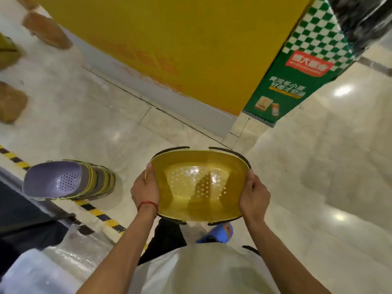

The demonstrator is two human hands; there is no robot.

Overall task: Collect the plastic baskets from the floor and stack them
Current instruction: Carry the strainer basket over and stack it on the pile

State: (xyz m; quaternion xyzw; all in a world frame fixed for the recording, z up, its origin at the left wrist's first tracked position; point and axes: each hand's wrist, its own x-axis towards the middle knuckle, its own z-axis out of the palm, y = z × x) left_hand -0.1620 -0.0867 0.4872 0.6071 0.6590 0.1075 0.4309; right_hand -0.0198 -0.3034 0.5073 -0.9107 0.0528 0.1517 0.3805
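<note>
Basket stack (pixel 70 180): purple and yellow baskets nested together, lying on their side on the floor (pixel 297 166) at 9 o'clock, topmost one purple with a perforated bottom.
Yellow basket (pixel 198 184): translucent, oval, perforated bottom, dark handles folded along the rim; held above the floor at centre.
Left hand (pixel 145 190): gripping the rim at 9 o'clock, thumb inside, red string on wrist.
Right hand (pixel 254 196): clasping the rim at 3 o'clock.
</note>
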